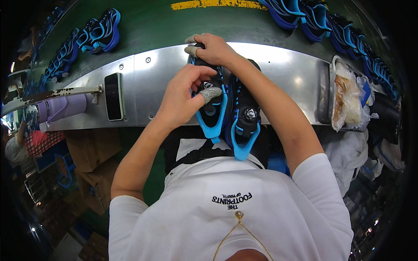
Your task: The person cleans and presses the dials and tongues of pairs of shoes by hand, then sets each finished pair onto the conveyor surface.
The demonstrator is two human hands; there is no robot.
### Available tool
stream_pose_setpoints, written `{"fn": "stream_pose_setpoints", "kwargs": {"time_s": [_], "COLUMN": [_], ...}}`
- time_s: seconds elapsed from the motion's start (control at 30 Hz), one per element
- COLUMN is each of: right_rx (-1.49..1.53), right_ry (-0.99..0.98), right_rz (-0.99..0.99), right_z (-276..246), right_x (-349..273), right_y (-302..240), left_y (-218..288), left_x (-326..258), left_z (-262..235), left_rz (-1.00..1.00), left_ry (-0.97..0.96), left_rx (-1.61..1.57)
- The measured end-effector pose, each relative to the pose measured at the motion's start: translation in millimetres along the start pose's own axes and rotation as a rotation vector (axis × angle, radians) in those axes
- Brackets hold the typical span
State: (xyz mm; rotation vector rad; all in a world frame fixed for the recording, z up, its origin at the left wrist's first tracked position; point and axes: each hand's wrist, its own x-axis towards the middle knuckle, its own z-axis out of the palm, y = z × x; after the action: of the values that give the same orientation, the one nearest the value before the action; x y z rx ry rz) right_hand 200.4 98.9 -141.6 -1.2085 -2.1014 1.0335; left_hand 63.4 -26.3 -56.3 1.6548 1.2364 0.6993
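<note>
Two black shoes with bright blue collars and round dials stand side by side in front of me, toes pointing away. My right hand (213,48) reaches across to the toe of the left shoe (211,124) and is closed round it. Grey fabric covers sit on two of its fingertips. Over the same shoe's dial, my left hand (185,91) is curled, its covered thumb beside the dial and its fingers bent above it. Part of that shoe's upper is hidden by my hands. The right shoe (242,141) lies under my right forearm, its heel overhanging the metal edge.
The metal ledge (150,93) carries a phone (113,96) and a purple bottle (65,108) at left. A metal tray (333,87) with plastic-wrapped items is at right. Beyond the ledge, rows of similar shoes (102,32) stand on a green surface. Cardboard boxes (93,150) are lower left.
</note>
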Motion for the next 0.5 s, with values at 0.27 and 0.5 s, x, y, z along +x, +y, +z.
{"fn": "stream_pose_setpoints", "kwargs": {"time_s": [0.27, 0.5], "right_rx": [0.041, 0.038], "right_ry": [-0.011, -0.063], "right_rz": [0.005, 0.051], "right_z": [-1.3, -3.1], "right_x": [-1.2, 0.6], "right_y": [2.3, -0.3], "left_y": [-1.4, -22.8], "left_x": [0.2, 1.9], "left_z": [-5.5, 1.0], "left_rz": [0.029, 0.112], "left_ry": [-0.037, 0.059], "left_rx": [-0.024, -0.028]}}
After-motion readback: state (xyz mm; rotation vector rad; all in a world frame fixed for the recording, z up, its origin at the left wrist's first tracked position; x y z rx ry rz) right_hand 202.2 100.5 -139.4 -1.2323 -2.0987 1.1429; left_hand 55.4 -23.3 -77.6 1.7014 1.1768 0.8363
